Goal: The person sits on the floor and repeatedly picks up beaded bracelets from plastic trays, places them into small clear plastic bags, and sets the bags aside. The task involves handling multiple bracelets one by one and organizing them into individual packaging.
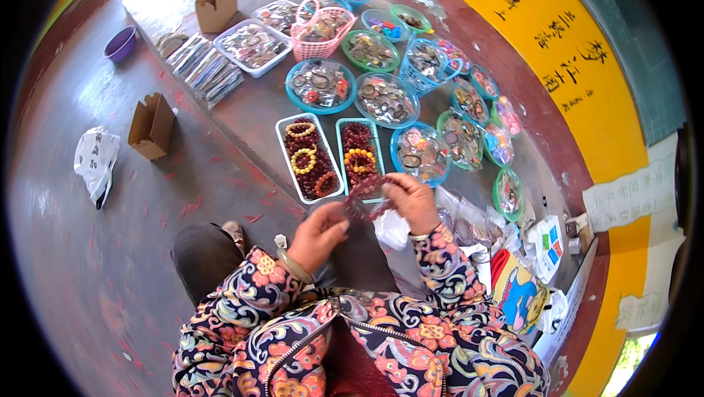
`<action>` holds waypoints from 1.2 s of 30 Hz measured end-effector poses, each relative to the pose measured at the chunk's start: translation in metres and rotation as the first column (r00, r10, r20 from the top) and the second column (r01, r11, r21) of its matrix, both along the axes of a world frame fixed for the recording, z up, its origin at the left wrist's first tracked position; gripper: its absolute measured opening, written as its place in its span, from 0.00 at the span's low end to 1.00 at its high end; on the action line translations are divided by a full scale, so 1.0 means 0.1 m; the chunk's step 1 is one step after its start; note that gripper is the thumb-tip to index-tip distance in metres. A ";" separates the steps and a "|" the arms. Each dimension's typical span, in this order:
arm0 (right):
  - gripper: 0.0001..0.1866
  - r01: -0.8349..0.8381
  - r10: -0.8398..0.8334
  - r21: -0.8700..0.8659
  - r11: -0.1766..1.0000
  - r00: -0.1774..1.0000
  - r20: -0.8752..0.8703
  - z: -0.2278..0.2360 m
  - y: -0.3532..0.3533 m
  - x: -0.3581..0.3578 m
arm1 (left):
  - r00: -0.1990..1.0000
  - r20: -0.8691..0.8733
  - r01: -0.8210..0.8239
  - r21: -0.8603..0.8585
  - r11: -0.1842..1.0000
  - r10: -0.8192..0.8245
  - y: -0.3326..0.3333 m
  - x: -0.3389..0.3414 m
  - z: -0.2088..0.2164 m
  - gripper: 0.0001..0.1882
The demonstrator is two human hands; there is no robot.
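A dark red beaded bracelet (364, 189) is stretched between my two hands, above my lap. My left hand (319, 236) closes its fingers on the left end of the beads. The other end is pinched by my right hand (412, 203), held slightly higher. Just beyond them lie two shallow trays full of dark red beads. The white tray (286, 149) on the left also bears yellow and orange-brown bracelets. In the pale green tray (341, 149) a yellow bracelet rests on the dark beads; its near end is partly hidden behind my hands.
Round baskets of trinkets, such as a blue one (354, 89), crowd the floor ahead. Cardboard boxes (150, 127), a white plastic bag (95, 159) and a purple basin (120, 45) stand left. Plastic bags (544, 247) lie close on my right, near the yellow wall (587, 89).
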State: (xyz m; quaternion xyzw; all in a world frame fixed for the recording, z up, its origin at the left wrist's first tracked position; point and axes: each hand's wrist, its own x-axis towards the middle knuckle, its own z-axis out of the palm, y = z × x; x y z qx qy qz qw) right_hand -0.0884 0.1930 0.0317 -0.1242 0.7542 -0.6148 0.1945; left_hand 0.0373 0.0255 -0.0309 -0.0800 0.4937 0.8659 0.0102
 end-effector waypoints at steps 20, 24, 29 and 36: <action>0.16 -0.051 0.098 0.453 0.890 0.992 -0.080 -1.96 -0.64 -0.95 | 0.820 -0.168 0.179 -0.832 0.525 -0.547 -0.01 0.20 0.20 0.08; 0.16 0.081 -0.138 0.344 0.935 0.980 0.145 -1.67 -0.44 -0.91 | 0.831 -0.213 0.134 -0.820 0.556 -0.514 -0.02 0.19 0.17 0.09; 0.15 0.188 -0.181 0.372 0.909 0.982 -0.054 -1.59 0.59 -0.99 | 0.855 -0.323 -0.047 -0.827 0.560 -0.405 0.02 0.14 0.23 0.12; 0.13 0.773 -0.694 0.293 0.563 0.635 -0.340 -0.87 3.09 -0.90 | 0.858 -0.441 -0.242 -0.798 0.551 -0.263 0.00 0.03 0.31 0.06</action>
